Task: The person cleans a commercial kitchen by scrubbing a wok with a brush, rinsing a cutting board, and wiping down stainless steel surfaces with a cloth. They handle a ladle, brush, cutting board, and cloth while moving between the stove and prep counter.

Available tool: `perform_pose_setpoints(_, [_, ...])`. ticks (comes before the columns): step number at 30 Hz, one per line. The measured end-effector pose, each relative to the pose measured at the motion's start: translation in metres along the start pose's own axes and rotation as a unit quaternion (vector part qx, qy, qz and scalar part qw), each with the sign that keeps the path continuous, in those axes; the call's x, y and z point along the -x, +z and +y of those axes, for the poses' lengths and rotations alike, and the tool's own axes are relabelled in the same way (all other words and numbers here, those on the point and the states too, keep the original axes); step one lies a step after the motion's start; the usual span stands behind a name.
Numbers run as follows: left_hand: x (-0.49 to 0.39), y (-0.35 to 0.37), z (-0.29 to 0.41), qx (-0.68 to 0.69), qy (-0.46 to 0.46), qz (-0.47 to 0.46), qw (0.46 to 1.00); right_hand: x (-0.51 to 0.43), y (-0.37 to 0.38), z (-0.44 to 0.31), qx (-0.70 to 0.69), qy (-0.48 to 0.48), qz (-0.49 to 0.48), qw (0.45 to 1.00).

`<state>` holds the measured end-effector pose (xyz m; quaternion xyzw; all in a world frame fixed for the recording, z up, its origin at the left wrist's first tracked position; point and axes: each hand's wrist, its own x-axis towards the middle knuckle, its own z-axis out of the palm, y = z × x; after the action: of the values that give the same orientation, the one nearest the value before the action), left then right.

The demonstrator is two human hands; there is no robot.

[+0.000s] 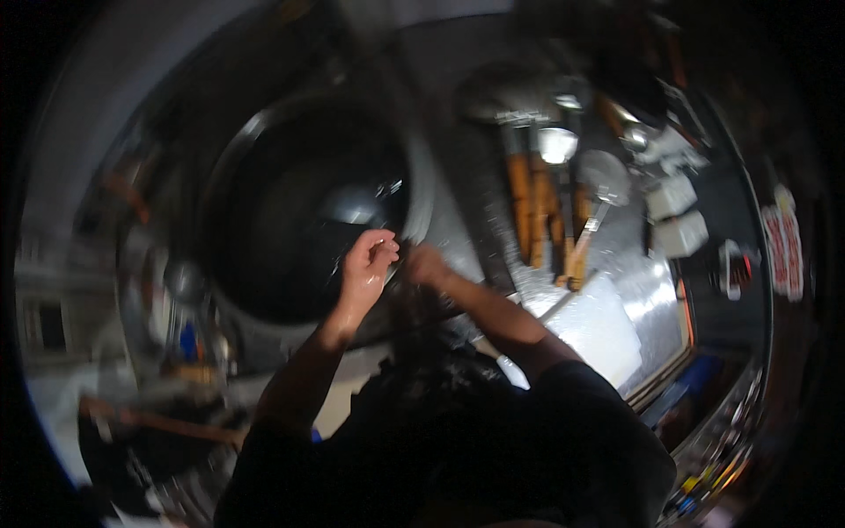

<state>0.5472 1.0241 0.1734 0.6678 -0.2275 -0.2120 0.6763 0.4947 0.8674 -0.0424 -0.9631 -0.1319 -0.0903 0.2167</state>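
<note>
A large dark wok (277, 218) takes up the area in front of me, left of centre, with a bright reflection inside it. My left hand (371, 261) is above the wok's near right rim, wet, its fingers curled; I see nothing held in it. Just right of it, beside the rim, my right hand (429, 265) is blurred and looks closed; whether it holds anything cannot be told.
Right of the wok, wooden-handled strainers (528, 198) and a ladle (558, 145) lie on a metal counter. A white board or sheet (604, 330) lies nearer me. White blocky containers (680, 234) stand farther right. A round metal utensil (185, 280) is at left.
</note>
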Motion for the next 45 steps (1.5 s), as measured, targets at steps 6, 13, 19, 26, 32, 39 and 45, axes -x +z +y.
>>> perform_pose_setpoints(6, [0.188,-0.159,-0.099,-0.168,-0.255,0.15,0.94,-0.065,0.058,0.001,0.248,-0.14,-0.064,0.957])
perform_pose_setpoints(13, [0.263,-0.193,-0.176,-0.196,-0.288,0.068,0.935,-0.067,-0.028,-0.085,-0.2,0.192,-0.175,0.945])
perform_pose_setpoints(19, [0.235,-0.209,-0.221,-0.403,-0.236,0.04,0.883,-0.046,-0.066,-0.126,-0.379,0.45,-0.06,0.806])
perform_pose_setpoints(26, [0.259,-0.279,-0.192,-0.506,-0.333,0.157,0.78,-0.056,-0.011,-0.122,-0.568,0.473,-0.116,0.663])
perform_pose_setpoints(32, [0.304,-0.411,-0.221,-0.625,-0.39,0.215,0.641,-0.039,-0.021,-0.149,-0.729,0.421,-0.226,0.49])
perform_pose_setpoints(39, [0.319,-0.494,-0.208,-0.62,-0.512,0.146,0.576,-0.025,-0.068,-0.223,-0.718,0.401,-0.245,0.513])
perform_pose_setpoints(45, [0.319,-0.504,-0.218,-0.62,-0.47,0.193,0.598,-0.053,-0.09,-0.278,-0.605,0.455,-0.271,0.595])
